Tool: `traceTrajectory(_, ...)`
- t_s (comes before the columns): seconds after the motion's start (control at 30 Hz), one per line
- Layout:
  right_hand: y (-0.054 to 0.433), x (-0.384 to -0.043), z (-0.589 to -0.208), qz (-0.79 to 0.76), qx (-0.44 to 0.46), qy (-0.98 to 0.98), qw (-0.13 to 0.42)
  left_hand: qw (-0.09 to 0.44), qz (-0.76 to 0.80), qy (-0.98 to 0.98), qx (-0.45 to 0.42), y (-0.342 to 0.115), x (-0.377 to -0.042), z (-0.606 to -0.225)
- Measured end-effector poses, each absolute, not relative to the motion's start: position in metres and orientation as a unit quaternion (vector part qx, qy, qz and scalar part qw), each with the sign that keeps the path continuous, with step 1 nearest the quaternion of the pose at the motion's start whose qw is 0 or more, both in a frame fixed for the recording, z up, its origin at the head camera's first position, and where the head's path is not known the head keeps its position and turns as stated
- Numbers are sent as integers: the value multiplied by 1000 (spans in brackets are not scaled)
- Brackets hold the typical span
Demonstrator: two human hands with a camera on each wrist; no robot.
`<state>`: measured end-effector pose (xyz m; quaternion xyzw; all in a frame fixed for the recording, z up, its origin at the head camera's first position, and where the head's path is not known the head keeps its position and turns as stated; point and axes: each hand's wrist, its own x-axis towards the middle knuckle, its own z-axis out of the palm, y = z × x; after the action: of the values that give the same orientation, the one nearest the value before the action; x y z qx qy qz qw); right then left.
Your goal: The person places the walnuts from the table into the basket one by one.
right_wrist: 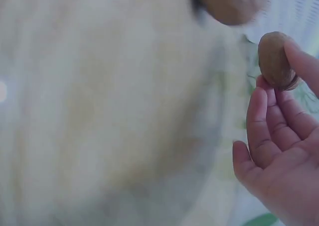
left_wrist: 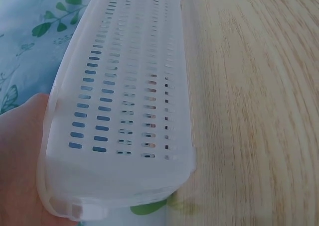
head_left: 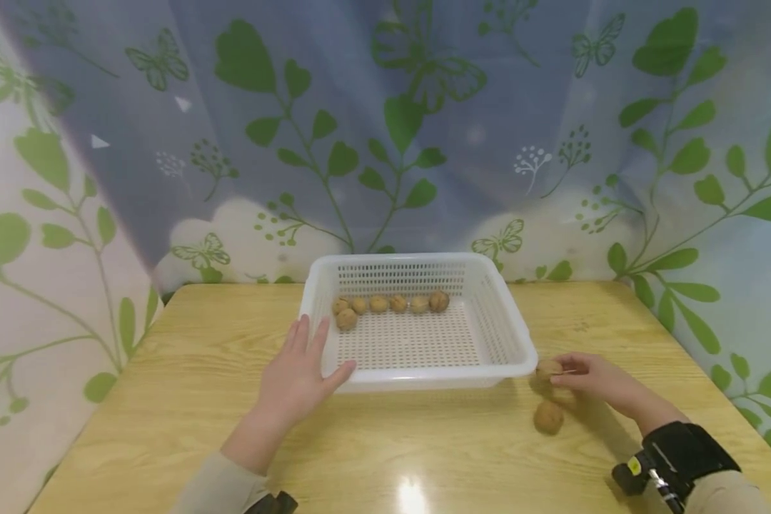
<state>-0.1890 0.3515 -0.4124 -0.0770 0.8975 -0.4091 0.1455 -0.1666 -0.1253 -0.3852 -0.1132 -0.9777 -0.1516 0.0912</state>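
Note:
A white plastic basket [head_left: 417, 376] with slotted walls stands on the table, its near wall also filling much of the left wrist view. My left hand [head_left: 295, 375] rests on its left front corner, fingers straight and spread over the rim. Between thumb and fingertips my right hand [head_left: 594, 378] pinches a walnut [right_wrist: 275, 60], just outside the basket's right front corner. Another walnut [head_left: 549, 417] lies on the table close below that hand. Inside the basket, several walnuts [head_left: 398, 303] line the far side, with one walnut [head_left: 346, 319] in front at the left end.
The light wooden table [head_left: 424, 442] carries the basket near its far edge. Behind it hangs a cloth [head_left: 373, 143] printed with leaves and butterflies, continuing along both sides. A black wrist strap [head_left: 690, 457] with a camera is on the right forearm.

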Motion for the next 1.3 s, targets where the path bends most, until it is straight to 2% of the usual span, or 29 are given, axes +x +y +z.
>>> traceTrajectory(0.33,359,-193,-348,-393,-95,907,117,84,-153,-979,-106,-125,-165,-385)
traceTrajectory(0.7,307,-224,-283,-350,-132,920,114,87,-151,-978,-111,-123,-164,-385)
traceTrajectory(1.07,225,-275,-267,-375,-222,887,152,82,-159,-978,-112,-122,-163,-384)
traceTrajectory(1.3,178,-304,-276,-395,-238,871,173,87,-157,-978,-105,-123,-162,-383)
